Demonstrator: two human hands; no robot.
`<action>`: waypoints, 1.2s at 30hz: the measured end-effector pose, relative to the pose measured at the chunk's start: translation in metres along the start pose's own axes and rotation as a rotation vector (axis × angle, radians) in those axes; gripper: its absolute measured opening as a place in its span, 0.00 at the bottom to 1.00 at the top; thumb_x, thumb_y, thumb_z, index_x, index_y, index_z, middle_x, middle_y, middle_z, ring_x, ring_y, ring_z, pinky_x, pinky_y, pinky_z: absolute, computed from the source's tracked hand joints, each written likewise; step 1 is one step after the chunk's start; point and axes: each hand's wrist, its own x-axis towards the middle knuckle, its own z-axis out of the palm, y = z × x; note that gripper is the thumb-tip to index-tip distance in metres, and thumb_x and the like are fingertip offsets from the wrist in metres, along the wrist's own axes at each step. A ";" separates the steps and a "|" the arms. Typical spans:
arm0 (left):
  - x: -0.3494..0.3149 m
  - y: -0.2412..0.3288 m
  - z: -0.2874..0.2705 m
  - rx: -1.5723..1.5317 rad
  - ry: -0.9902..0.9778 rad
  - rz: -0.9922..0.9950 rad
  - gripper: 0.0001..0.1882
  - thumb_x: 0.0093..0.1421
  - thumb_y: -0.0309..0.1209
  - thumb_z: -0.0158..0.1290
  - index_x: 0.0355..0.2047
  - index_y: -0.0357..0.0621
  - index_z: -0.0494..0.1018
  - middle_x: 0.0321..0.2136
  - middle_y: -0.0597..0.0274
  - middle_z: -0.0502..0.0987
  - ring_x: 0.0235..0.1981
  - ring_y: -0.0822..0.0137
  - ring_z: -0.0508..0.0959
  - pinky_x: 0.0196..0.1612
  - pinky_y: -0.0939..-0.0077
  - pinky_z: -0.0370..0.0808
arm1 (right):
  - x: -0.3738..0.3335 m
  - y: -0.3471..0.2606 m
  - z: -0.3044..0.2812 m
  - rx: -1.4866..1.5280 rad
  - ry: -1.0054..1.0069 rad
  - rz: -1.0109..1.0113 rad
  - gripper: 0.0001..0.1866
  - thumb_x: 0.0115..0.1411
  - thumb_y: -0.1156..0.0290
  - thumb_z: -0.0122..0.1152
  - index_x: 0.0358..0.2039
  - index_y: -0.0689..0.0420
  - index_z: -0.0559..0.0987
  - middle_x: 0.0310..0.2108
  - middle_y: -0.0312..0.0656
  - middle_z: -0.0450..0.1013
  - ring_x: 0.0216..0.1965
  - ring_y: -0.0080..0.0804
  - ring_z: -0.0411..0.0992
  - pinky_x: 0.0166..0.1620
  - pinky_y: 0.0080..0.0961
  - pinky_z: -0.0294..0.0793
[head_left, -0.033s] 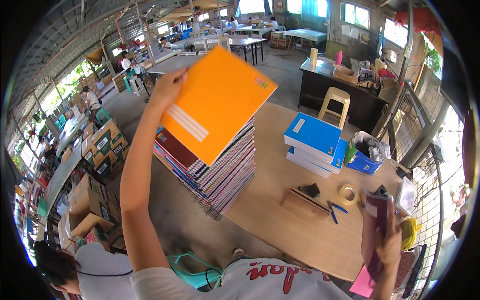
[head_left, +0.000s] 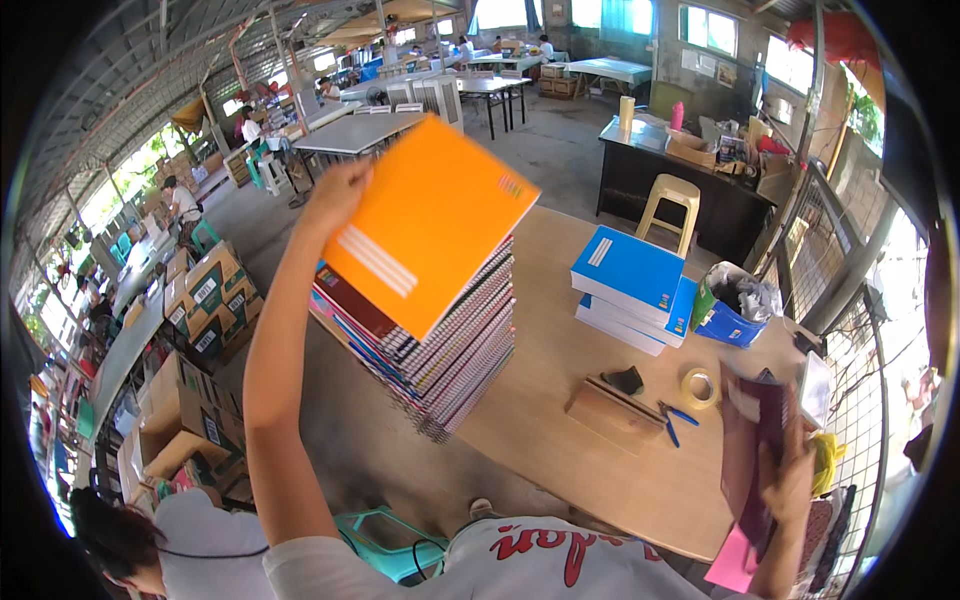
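Note:
My left hand [head_left: 338, 200] grips an orange notebook [head_left: 435, 215] by its left corner, tilted above a tall stack of spiral-bound notebooks [head_left: 465, 350]. A maroon cover [head_left: 352, 305] shows on top of the stack, partly hidden by the orange one. At the right edge of the table, my right hand [head_left: 790, 475] is closed on a dark maroon notebook [head_left: 752, 440], blurred by motion. A pink sheet [head_left: 735, 560] lies below that hand. To the right of the stack, blue-covered books [head_left: 630, 265] are piled up.
On the wooden table [head_left: 540, 450] lie a wooden block [head_left: 615, 405], blue-handled pliers [head_left: 675, 422] and a tape roll [head_left: 698, 387]. A blue-green container [head_left: 728, 310] stands behind them. A person [head_left: 205, 530] is close at lower left, beside cardboard boxes [head_left: 190, 410]. A wire mesh rail [head_left: 850, 400] borders the right.
The orange notebook has shifted slightly down and left with my left hand. The maroon notebook in my right hand has tilted and moved a little.

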 end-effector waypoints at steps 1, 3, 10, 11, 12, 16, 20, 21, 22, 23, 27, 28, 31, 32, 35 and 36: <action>-0.007 -0.026 -0.001 0.184 -0.347 -0.139 0.20 0.68 0.38 0.49 0.58 0.46 0.73 0.49 0.49 0.79 0.51 0.56 0.78 0.54 0.66 0.71 | 0.021 -0.014 -0.002 0.044 0.060 -0.030 0.41 0.50 0.87 0.49 0.68 0.65 0.58 0.60 0.61 0.66 0.61 0.60 0.66 0.65 0.40 0.61; -0.035 -0.060 0.024 0.299 -0.553 -0.101 0.22 0.68 0.36 0.49 0.61 0.48 0.71 0.58 0.50 0.74 0.60 0.62 0.73 0.63 0.69 0.65 | 0.076 -0.045 0.001 0.269 0.183 -0.015 0.38 0.51 0.86 0.51 0.66 0.64 0.60 0.57 0.58 0.67 0.58 0.56 0.67 0.61 0.39 0.64; -0.055 -0.079 0.032 -0.592 -0.566 -0.081 0.27 0.71 0.40 0.46 0.69 0.59 0.60 0.61 0.46 0.69 0.57 0.53 0.74 0.61 0.64 0.68 | 0.295 -0.164 0.106 1.379 0.453 0.241 0.29 0.52 0.81 0.55 0.57 0.61 0.66 0.45 0.50 0.71 0.46 0.40 0.71 0.48 0.37 0.73; -0.056 -0.081 0.026 -0.736 -0.602 -0.136 0.27 0.71 0.41 0.45 0.69 0.57 0.59 0.62 0.48 0.69 0.58 0.54 0.73 0.61 0.65 0.67 | 0.307 -0.186 0.129 1.512 0.470 0.300 0.28 0.52 0.81 0.56 0.56 0.61 0.67 0.44 0.48 0.72 0.44 0.38 0.72 0.47 0.36 0.75; -0.056 -0.080 0.022 -0.905 -0.645 -0.182 0.28 0.71 0.42 0.45 0.69 0.55 0.58 0.62 0.49 0.68 0.58 0.56 0.73 0.62 0.65 0.67 | 0.310 -0.213 0.145 1.619 0.478 0.356 0.27 0.52 0.80 0.56 0.55 0.60 0.68 0.42 0.47 0.72 0.42 0.35 0.72 0.45 0.36 0.76; -0.060 -0.080 0.013 -1.414 -0.844 -0.353 0.32 0.72 0.46 0.43 0.71 0.46 0.55 0.65 0.56 0.65 0.60 0.61 0.71 0.64 0.69 0.65 | 0.318 -0.265 0.249 1.369 0.522 0.599 0.29 0.54 0.77 0.55 0.58 0.59 0.64 0.44 0.53 0.70 0.41 0.44 0.72 0.45 0.40 0.75; -0.064 -0.113 0.005 -1.174 -0.810 -0.309 0.36 0.69 0.48 0.49 0.72 0.48 0.55 0.68 0.60 0.61 0.63 0.65 0.67 0.66 0.74 0.62 | 0.318 -0.272 0.317 0.917 0.425 0.727 0.35 0.53 0.75 0.55 0.64 0.56 0.61 0.58 0.58 0.60 0.63 0.56 0.57 0.64 0.50 0.58; -0.062 -0.109 0.009 -0.865 -0.773 -0.173 0.36 0.68 0.46 0.51 0.72 0.50 0.55 0.68 0.60 0.60 0.63 0.66 0.67 0.65 0.75 0.62 | 0.322 -0.269 0.320 0.956 0.490 0.704 0.36 0.53 0.75 0.55 0.65 0.55 0.60 0.59 0.56 0.59 0.63 0.56 0.56 0.64 0.50 0.59; -0.060 -0.105 0.012 -0.868 -0.793 -0.157 0.36 0.68 0.46 0.51 0.72 0.50 0.55 0.68 0.60 0.60 0.63 0.66 0.67 0.65 0.75 0.62 | 0.324 -0.266 0.323 0.994 0.556 0.678 0.38 0.54 0.74 0.55 0.67 0.54 0.59 0.60 0.54 0.58 0.63 0.56 0.56 0.64 0.50 0.60; -0.060 -0.101 0.011 -0.902 -0.803 -0.238 0.37 0.65 0.41 0.51 0.72 0.51 0.54 0.69 0.60 0.59 0.63 0.66 0.66 0.65 0.76 0.61 | 0.323 -0.271 0.321 0.987 0.566 0.694 0.38 0.54 0.74 0.55 0.67 0.54 0.59 0.60 0.54 0.58 0.63 0.56 0.56 0.64 0.50 0.60; -0.066 -0.095 0.000 -1.022 -0.762 -0.364 0.40 0.59 0.30 0.50 0.73 0.53 0.53 0.71 0.60 0.56 0.65 0.67 0.64 0.65 0.77 0.60 | 0.316 -0.294 0.306 0.861 0.367 0.814 0.37 0.55 0.72 0.56 0.67 0.54 0.60 0.62 0.50 0.57 0.64 0.51 0.55 0.63 0.52 0.60; -0.067 -0.091 0.000 -0.969 -0.742 -0.352 0.40 0.59 0.30 0.48 0.73 0.53 0.53 0.72 0.61 0.55 0.66 0.67 0.63 0.67 0.77 0.58 | 0.314 -0.288 0.304 0.870 0.341 0.806 0.36 0.55 0.71 0.57 0.66 0.54 0.61 0.62 0.49 0.56 0.65 0.51 0.55 0.62 0.53 0.61; -0.072 -0.088 0.002 -0.999 -0.750 -0.396 0.40 0.59 0.31 0.46 0.73 0.54 0.53 0.72 0.61 0.54 0.68 0.67 0.61 0.68 0.76 0.55 | 0.311 -0.282 0.292 0.882 0.242 0.796 0.36 0.55 0.67 0.59 0.66 0.54 0.62 0.62 0.49 0.56 0.66 0.51 0.54 0.62 0.55 0.60; -0.070 -0.086 0.006 -1.002 -0.759 -0.391 0.40 0.59 0.31 0.46 0.73 0.54 0.53 0.72 0.61 0.54 0.68 0.67 0.61 0.68 0.76 0.55 | 0.313 -0.274 0.290 0.879 0.180 0.787 0.37 0.56 0.65 0.61 0.66 0.55 0.63 0.63 0.50 0.55 0.66 0.51 0.53 0.63 0.56 0.60; -0.059 -0.081 0.018 -0.866 -0.743 -0.323 0.39 0.59 0.32 0.45 0.73 0.51 0.52 0.72 0.60 0.53 0.68 0.65 0.60 0.69 0.76 0.54 | 0.315 -0.234 0.288 0.884 0.130 0.641 0.41 0.56 0.57 0.64 0.68 0.54 0.61 0.64 0.51 0.55 0.67 0.52 0.52 0.65 0.53 0.58; -0.059 -0.090 0.010 -0.668 -0.672 -0.219 0.38 0.61 0.33 0.46 0.73 0.50 0.52 0.72 0.59 0.54 0.69 0.65 0.59 0.69 0.76 0.54 | 0.314 -0.230 0.288 1.005 0.186 0.653 0.44 0.57 0.52 0.66 0.70 0.54 0.58 0.65 0.51 0.54 0.66 0.54 0.55 0.67 0.47 0.59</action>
